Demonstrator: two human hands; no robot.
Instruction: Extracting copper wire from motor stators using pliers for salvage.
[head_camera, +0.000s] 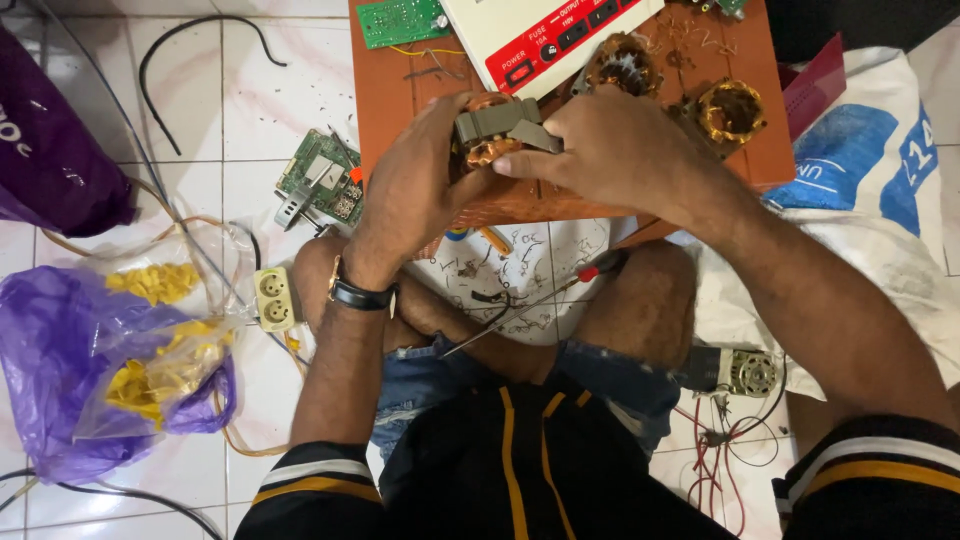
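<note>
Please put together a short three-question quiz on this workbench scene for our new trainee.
1. True or false: both hands hold the copper-wound motor stator.
2. Which item lies on the tiled floor beside the person's left knee?
A. a twin-outlet socket block
B. a hammer
C. a glass jar
3. Fill in: the red-handled screwdriver rests between the person's ____.

Key
1. True: the left hand cups it from the left, and the right hand grips it from the right, over the wooden board.
2. A: the twin-outlet socket block sits by the clear plastic bag of yellow pieces.
3. Knees.
</note>
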